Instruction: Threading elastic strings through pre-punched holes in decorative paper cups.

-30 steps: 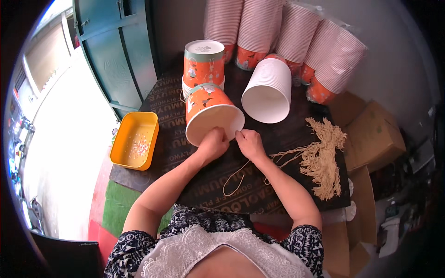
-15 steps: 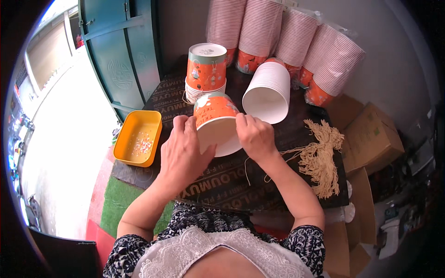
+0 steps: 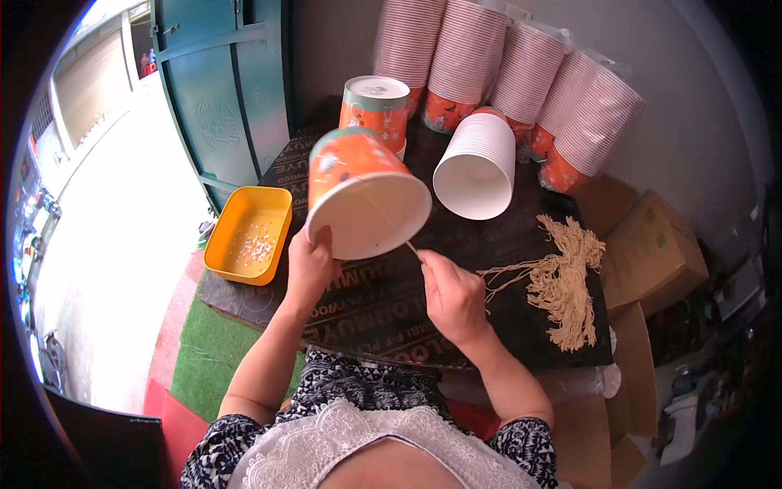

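An orange paper bucket (image 3: 371, 216) with a grey-green base band is tilted over the table, its white open mouth toward me. My left hand (image 3: 311, 265) grips its rim at the lower left, thumb inside. A thin cord (image 3: 412, 247) runs from inside the bucket over the rim to my right hand (image 3: 454, 297), whose closed fingers pinch its end. Beyond my right hand lies a bundle of tan cords (image 3: 566, 285). A yellow plastic tub (image 3: 232, 218) holding small pale and reddish bits stands left of my left hand.
Behind the held bucket stands an upside-down stack of orange buckets (image 3: 375, 110). A nested stack (image 3: 475, 175) lies on its side, mouth toward me. Tall plastic-wrapped stacks (image 3: 460, 61) lean on the wall. A cardboard box (image 3: 656, 253) sits right; a teal metal door (image 3: 220, 106) stands left.
The bucket has moved up and left, tilting in my left hand. My right hand has left the rim, moved lower, and now pulls a cord taut.
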Available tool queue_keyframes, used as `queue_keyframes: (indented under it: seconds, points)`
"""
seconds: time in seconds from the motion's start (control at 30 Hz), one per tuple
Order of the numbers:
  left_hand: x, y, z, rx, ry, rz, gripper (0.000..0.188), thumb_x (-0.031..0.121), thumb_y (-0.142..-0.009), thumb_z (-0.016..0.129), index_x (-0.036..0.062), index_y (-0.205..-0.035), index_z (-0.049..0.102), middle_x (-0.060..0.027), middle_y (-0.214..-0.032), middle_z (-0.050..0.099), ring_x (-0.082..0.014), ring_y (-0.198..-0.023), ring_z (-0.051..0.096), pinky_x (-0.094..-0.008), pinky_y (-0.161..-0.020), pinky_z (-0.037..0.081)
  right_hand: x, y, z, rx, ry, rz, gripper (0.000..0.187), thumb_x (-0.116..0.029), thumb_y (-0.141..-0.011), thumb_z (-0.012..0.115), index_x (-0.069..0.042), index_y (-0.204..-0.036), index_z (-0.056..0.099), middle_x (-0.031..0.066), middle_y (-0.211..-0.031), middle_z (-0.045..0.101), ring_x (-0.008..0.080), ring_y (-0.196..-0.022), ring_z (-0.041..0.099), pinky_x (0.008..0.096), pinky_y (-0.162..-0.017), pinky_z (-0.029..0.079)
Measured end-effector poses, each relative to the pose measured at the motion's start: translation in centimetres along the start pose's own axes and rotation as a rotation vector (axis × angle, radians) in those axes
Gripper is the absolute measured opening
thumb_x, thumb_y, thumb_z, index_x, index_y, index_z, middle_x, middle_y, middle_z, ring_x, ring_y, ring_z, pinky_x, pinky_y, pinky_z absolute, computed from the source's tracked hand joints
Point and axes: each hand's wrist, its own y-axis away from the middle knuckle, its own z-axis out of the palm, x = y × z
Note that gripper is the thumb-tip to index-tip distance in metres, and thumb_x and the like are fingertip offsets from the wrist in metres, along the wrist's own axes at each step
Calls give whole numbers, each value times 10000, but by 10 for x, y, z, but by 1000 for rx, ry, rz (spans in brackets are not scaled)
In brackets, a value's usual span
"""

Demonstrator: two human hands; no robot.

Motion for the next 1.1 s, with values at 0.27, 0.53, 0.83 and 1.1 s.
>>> queue_keyframes:
  seconds: [0.27, 0.53, 0.83, 1.1]
  points:
    - [10, 15, 4, 15, 538, -155, 312, 271, -1004, 453, -25, -1078, 523, -98, -732, 623, -163, -501, 598, -236, -378, 414, -13, 39, 2, -46, -27, 101, 85, 10, -781, 676, -5, -863, 658, 108, -762, 562, 298, -734, 569, 384, -644, 467]
    - [20, 39, 9, -66, 809, -73, 316, 255, -988, 482, -27, -1130, 505, -185, -844, 658, -213, -543, 627, -243, -369, 427, -8, 58, 14, 71, -123, 409, 107, 25, -855, 616, 8, -935, 684, 119, -790, 690, 195, -681, 655, 267, -653, 521]
    - [11, 66, 4, -180, 807, -61, 367, 271, -987, 475, -47, -1169, 459, -207, -832, 649, -222, -533, 623, -244, -366, 430, 9, 63, 23, 581, -1267, 786, 237, -49, -932, 539, 41, -1147, 583, 111, -1102, 627, 183, -1016, 583, 305, -933, 452]
    - [4, 72, 1, -123, 758, -84, 386, 282, -971, 498, -52, -1160, 458, -197, -804, 647, -215, -508, 616, -246, -352, 429, 26, 62, 20, 764, -1747, 902, 137, -110, -961, 536, -25, -1043, 606, 61, -968, 629, 160, -820, 588, 311, -775, 504]
